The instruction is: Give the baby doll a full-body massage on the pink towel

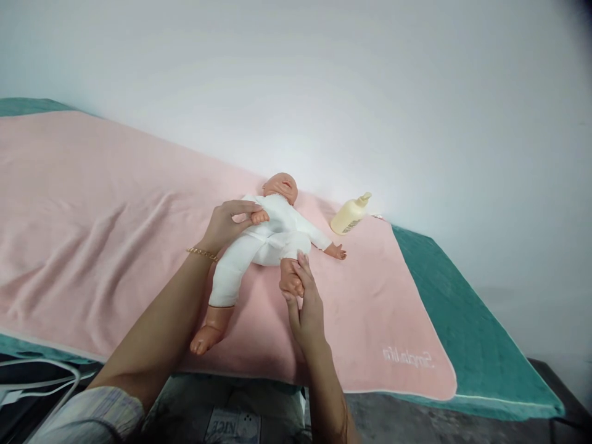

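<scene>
A baby doll (272,237) with a white cloth body lies on its back on a pink towel (370,308), its head toward the wall. My left hand (226,223) is closed on one of the doll's hands, fingers on top and thumb below, over its chest. With my right hand (308,308) I grip one of its feet, that leg bent up toward the body. The doll's other leg stretches toward me, bare foot on the towel. Its other arm lies out to the right, near a pale yellow pump bottle (349,214).
A green cover (472,327) shows under the towel at the right and along the edges. A white wall (296,86) rises behind. White metal tubing (41,382) stands at the lower left, and the table's front edge is close to my body.
</scene>
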The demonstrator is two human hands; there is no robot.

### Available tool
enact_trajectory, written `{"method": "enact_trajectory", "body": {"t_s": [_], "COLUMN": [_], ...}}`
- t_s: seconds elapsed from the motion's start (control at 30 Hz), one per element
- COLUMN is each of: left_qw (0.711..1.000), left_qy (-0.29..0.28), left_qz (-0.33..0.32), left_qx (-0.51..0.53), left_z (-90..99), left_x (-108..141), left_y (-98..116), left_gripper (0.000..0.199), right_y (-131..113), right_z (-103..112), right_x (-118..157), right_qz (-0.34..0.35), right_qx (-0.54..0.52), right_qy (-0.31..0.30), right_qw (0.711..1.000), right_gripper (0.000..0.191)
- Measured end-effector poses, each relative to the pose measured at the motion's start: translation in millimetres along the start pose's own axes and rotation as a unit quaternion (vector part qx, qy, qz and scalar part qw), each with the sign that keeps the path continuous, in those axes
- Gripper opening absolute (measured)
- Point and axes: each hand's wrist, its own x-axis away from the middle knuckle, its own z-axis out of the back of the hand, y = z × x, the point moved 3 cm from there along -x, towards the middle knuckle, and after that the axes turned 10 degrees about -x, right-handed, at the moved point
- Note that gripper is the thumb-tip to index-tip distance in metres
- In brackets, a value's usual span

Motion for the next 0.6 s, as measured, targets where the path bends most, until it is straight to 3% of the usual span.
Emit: {"method": "enact_trajectory", "body": {"t_s": [0.2,0.37,0.5,0.6], "left_qw": [0.996,0.995,0.998,0.999], "left_qy": [-0.059,-0.084,-0.056,-0.002], "left_qz": [-0.059,-0.058,-0.02,0.04], "left_qx": [-0.015,-0.006,0.007,0.03], "left_z": [-5.7,-7.2,-4.0,1.7], "left_x": [-5,-4,-1,0], "left_y": [-1,-1,0,-1], "left_gripper": [0.011,0.01,0.016,0.023], "right_y": [1,-1,-5,-12], "right_z": [-5,-6,-6,-6], "right_x": [-13,-13,-2,11], "right_qz": [0.006,0.009,0.007,0.009], "right_qx": [-0.008,-0.006,0.001,0.004], "right_qy": [0.005,0.008,0.008,0.006], "right_qw": [1.0,1.0,1.0,1.0], "right_gripper": [0.05,0.049,0.05,0.051]}}
